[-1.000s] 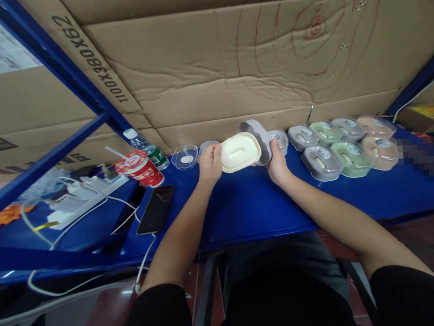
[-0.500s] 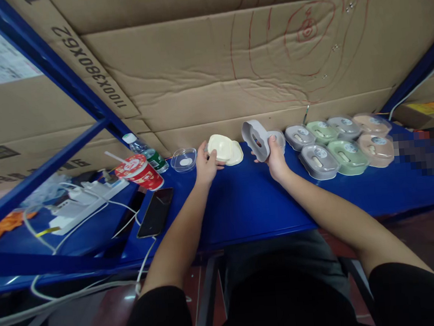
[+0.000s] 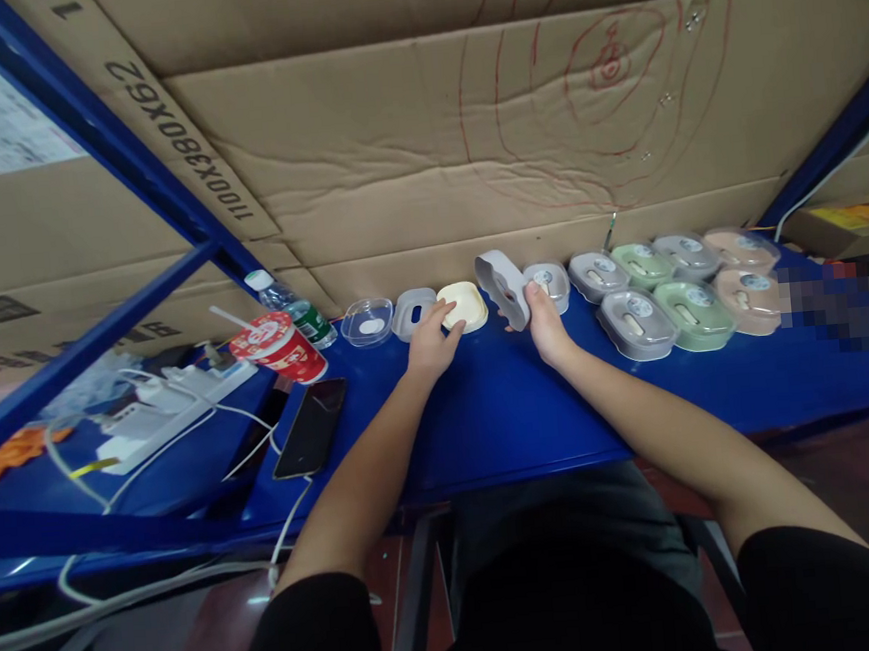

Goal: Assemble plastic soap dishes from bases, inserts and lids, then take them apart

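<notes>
My left hand (image 3: 433, 344) rests with its fingers apart at the near left edge of a cream square plastic dish (image 3: 465, 306), its fingertips on or just above it. Whether a second cream dish lies underneath is hidden. My right hand (image 3: 546, 327) grips a grey plastic shell (image 3: 503, 288) with a slot in its face, held tilted above the blue table. Behind my left hand lies a grey slotted piece (image 3: 409, 315). Left of that stands a clear plastic cover (image 3: 367, 323) with a white round sticker. A grey box with a clear cover (image 3: 550, 282) sits just beyond my right hand.
Several covered boxes in grey, green and peach, such as a green one (image 3: 694, 315), stand in two rows at right. At left are a red paper cup (image 3: 282, 348), a water bottle (image 3: 302, 316), a phone (image 3: 311, 427) and a power strip (image 3: 178, 416). Cardboard (image 3: 391, 148) closes the back.
My left hand has lowered the cream dish onto the other one and loosened its fingers. The grey slotted piece behind it has come into view. My right hand still holds the grey shell, slightly lower.
</notes>
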Available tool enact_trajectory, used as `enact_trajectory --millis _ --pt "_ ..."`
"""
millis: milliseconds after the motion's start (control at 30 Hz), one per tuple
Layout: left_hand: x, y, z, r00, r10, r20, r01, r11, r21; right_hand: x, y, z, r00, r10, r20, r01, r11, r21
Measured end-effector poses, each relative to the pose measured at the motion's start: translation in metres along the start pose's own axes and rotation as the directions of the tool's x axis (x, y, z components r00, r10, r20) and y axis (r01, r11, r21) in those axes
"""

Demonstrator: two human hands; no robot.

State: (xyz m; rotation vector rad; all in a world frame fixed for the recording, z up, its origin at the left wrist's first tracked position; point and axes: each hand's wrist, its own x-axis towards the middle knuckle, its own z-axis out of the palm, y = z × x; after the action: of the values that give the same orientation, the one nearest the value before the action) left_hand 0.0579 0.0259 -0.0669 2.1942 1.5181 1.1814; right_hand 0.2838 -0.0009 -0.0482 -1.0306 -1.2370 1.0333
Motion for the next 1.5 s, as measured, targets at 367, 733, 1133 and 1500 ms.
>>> enact_trajectory --millis 367,733,1133,1500 --pt "-0.029 0.066 -0.009 0.825 0.565 -0.007 -0.562 0.821 0.101 -0.014 0.016 0.021 0.957 -0.171 0.236 0.119 0.968 0.222" --pt "0.005 0.02 -0.057 0.987 0.121 -0.108 -0.075 0.93 0.359 -0.004 0.021 0.002 0.975 -0.165 0.148 0.194 0.959 -0.209" --pt "0.009 -0.002 -0.06 0.975 -0.202 0.094 0.125 0.844 0.522 -0.021 -0.003 0.0 0.849 -0.376 0.372 0.521 0.719 -0.461" --pt "0.01 0.002 -0.06 0.977 -0.174 0.121 0.08 0.83 0.552 -0.024 -0.021 -0.003 0.777 -0.426 0.463 0.628 0.56 -0.54"
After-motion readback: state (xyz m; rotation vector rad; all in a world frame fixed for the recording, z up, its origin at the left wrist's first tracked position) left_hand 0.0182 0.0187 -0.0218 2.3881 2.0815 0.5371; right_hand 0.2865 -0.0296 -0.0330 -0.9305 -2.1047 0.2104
